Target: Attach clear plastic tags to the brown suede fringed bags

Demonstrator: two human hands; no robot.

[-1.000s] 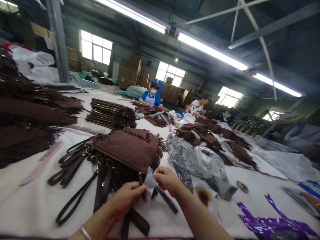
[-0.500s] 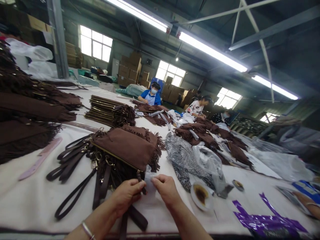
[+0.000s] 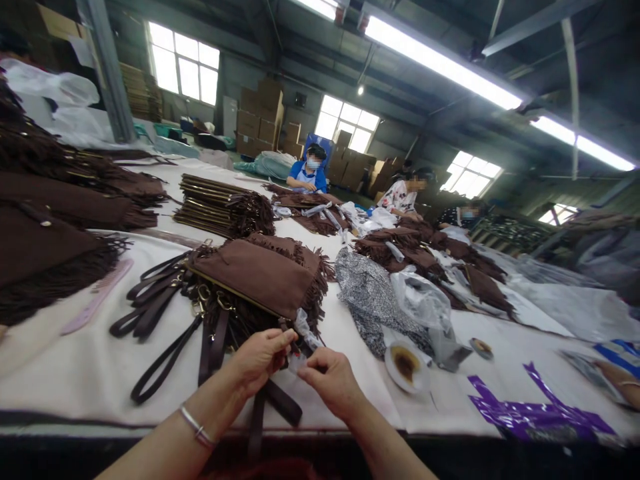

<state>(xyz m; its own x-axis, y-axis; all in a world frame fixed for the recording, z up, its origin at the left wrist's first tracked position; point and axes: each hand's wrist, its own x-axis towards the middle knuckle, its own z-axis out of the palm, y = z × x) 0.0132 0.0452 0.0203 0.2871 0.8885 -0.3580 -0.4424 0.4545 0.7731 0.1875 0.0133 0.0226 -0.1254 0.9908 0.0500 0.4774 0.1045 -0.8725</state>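
A brown fringed pouch (image 3: pixel 255 275) lies on top of a stack, its zipper edge facing me. My left hand (image 3: pixel 263 360) pinches the dark zipper pull at the pouch's near right corner. Thin clear plastic (image 3: pixel 306 328) is wrapped about that pull, and my right hand (image 3: pixel 327 377) pinches its lower end, close beside my left fingertips. Dark wrist straps (image 3: pixel 167 360) with gold clasps fan out to the left and below the pouch. A silver bangle circles my left wrist.
Brown pouches are piled at left (image 3: pixel 45 253) and behind. A pink comb (image 3: pixel 97 300), grey speckled cloth (image 3: pixel 370 300), a stained dish (image 3: pixel 405 367) and purple packaging (image 3: pixel 540 417) lie on the white table. Several people sit beyond; another person's hand is at far right.
The view has tilted, so the scene sits higher. The plastic now wraps the zipper pull and extends down to my right fingers, which have moved slightly nearer my left hand.
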